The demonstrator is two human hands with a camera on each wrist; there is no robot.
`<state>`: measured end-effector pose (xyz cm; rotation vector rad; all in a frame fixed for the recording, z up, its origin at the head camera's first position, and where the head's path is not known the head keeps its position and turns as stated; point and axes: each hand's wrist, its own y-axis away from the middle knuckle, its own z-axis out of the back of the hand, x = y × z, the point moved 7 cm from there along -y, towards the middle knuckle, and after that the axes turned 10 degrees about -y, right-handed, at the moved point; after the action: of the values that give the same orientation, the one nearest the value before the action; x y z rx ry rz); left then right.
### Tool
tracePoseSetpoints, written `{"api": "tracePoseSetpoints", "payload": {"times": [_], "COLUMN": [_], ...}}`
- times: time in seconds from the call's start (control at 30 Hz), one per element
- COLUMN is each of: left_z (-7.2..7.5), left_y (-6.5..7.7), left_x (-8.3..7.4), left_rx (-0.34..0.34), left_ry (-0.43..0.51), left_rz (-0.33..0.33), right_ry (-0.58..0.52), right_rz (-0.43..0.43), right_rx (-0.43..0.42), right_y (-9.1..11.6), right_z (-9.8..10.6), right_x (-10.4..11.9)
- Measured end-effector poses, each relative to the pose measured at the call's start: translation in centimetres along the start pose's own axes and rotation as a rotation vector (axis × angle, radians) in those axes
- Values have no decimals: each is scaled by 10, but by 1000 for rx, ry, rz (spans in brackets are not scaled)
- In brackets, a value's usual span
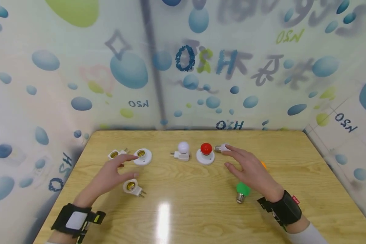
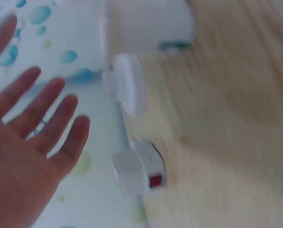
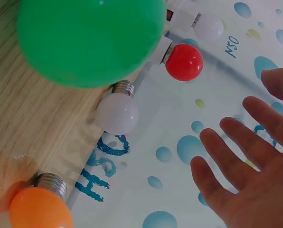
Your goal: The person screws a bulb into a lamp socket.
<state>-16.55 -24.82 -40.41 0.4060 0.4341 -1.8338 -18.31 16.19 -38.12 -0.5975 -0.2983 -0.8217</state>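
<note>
My left hand [image 1: 108, 178] hovers over the left part of the table, fingers spread and holding nothing. Around it are a round white lamp socket [image 1: 144, 160], a plug-in lamp socket [image 1: 131, 186] close below the thumb, and another plug-in socket [image 1: 114, 154] partly behind the fingers. On the other side, my right hand [image 1: 251, 171] is over the bulbs with its fingers extended, also holding nothing. A green bulb [image 1: 243, 189] lies below its palm. Beyond the fingertips lies a white bulb [image 3: 117, 114], and an orange bulb [image 3: 41, 209] is mostly hidden behind the hand in the head view.
At the middle back, a white bulb [image 1: 183, 147] stands in a plug-in socket [image 1: 182, 156]. Beside it a red bulb [image 1: 206, 148] sits in a round white socket [image 1: 205, 159]. The wooden table [image 1: 195, 210] ends at a wall [image 1: 177, 95] with blue dots.
</note>
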Motion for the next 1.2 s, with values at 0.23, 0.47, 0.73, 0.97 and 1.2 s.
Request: {"api": "tracePoseSetpoints", "payload": {"times": [0.23, 0.47, 0.73, 0.97, 1.2], "left_z": [-23, -35, -36, -35, -45], "left_y": [33, 39, 32, 31, 10], "left_x": [19, 22, 14, 9, -28], "left_rx": [188, 185, 138, 63, 37], "left_ry": [8, -22, -103, -144, -104], "left_rz": [-34, -79, -172, -185, -211], "right_ry": [-21, -18, -20, -25, -19], "right_rz": [-29, -66, -65, -84, -100], "right_rx": [18, 19, 9, 1, 4], "right_y": [1, 9, 13, 14, 17], "right_z": [-1, 2, 5, 9, 13], "right_x": [-4, -12, -17, -17, -21]}}
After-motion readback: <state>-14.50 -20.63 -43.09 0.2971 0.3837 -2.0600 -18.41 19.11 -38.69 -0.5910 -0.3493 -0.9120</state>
